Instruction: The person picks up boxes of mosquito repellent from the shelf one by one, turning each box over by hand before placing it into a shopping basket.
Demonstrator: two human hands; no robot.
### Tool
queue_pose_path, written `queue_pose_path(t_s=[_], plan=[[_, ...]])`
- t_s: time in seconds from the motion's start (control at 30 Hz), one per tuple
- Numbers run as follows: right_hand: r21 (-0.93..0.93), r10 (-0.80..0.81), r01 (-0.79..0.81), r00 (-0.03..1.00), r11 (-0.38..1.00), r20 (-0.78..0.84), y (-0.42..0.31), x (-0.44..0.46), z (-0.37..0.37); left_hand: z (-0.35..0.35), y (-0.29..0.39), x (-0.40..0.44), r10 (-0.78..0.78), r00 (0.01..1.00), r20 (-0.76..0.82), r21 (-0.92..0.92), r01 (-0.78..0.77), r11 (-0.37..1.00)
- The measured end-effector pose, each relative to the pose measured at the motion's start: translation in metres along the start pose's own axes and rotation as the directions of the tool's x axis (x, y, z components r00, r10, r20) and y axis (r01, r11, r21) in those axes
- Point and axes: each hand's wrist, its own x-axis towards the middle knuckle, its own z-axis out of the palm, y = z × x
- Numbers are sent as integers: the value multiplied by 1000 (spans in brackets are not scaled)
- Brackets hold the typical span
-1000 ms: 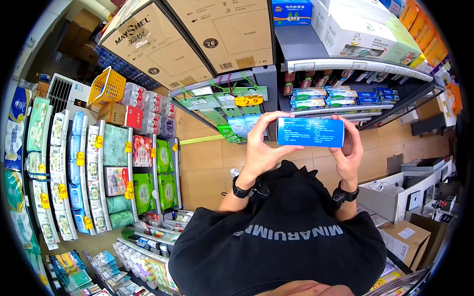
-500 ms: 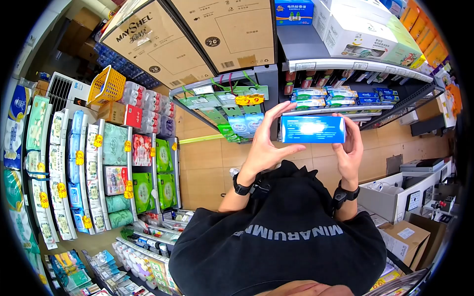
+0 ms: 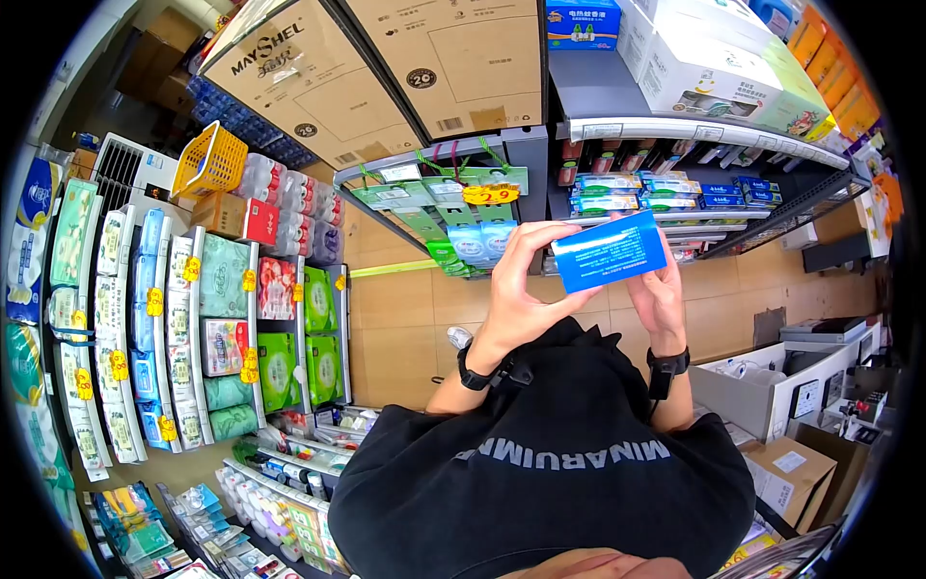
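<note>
The left hand (image 3: 522, 293) is extended forward, its wrist circled by a black band (image 3: 475, 372); the left end of a blue box (image 3: 612, 255) is gripped between its thumb, laid along the near edge, and its fingers, set at the far edge. The box is held in front of the torso, above the tiled floor (image 3: 410, 333), and is tilted so that its right end is raised in the view. The right hand (image 3: 660, 307) is placed at the right end of the box, with its fingers partly hidden behind it; whether the box is gripped or only supported there cannot be told.

Among the containers, a yellow basket (image 3: 209, 162) is seen at the left, beside clear-wrapped bottle packs; its interior cannot be made out. Two brown cartons, one marked MAYSHEL (image 3: 289, 82), are stood side by side at the top, their contents concealed. Small toothpaste-like boxes (image 3: 666, 190) are arranged in rows on the shelf beyond the hands. At the lower right, a clear plastic item (image 3: 750, 371) is contained in an open white case (image 3: 738, 409), near which a cardboard box (image 3: 791, 473) is placed.
</note>
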Motion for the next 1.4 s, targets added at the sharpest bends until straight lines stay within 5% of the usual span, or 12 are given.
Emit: queue_pose_path(t_s=[0.33, 0.47, 0.67, 0.73, 0.77, 0.87, 0.9, 1.1, 1.2, 1.23, 1.33, 1.4], plan=[[201, 151, -149, 988, 968, 5, 17, 2, -7, 5, 17, 0, -94, 995, 44, 110, 89, 990], [157, 238, -226, 969, 961, -62, 15, -1, -11, -3, 2, -1, -114, 976, 188, -155, 144, 977], [-10, 644, -645, 763, 764, -43, 2, -3, -12, -8, -9, 12, 11, 955, 296, -46, 3, 999], [-85, 644, -645, 764, 760, -44, 0, -8, -1, -6, -3, 13, 18, 953, 302, -102, 14, 995], [-342, 524, -490, 852, 802, 6, -12, -15, 13, -5, -1, 14, 13, 936, 352, -108, 26, 994], [-371, 574, -511, 816, 775, 76, -23, -17, 16, -3, 2, 14, 20, 924, 382, -106, 23, 994], [-409, 423, -312, 881, 857, 213, -20, -20, 13, -2, 4, 13, 31, 933, 358, -96, 4, 995], [-471, 279, -91, 896, 877, 346, -11, -19, 0, 0, 7, 10, 34, 945, 325, -86, -7, 996], [-284, 303, -200, 871, 938, 387, -9, -13, 6, -2, 8, 7, 66, 945, 321, -88, -40, 995], [-353, 400, -308, 888, 884, 228, -26, -16, 24, -4, 7, 6, 88, 940, 330, -105, -57, 993], [-269, 533, -489, 837, 830, 124, -22, -9, 13, -11, -3, 0, 132, 956, 261, -189, -83, 978], [288, 455, -518, 852, 806, 259, -15, -7, -3, -12, -13, -6, 107, 979, 174, -331, -45, 943]])
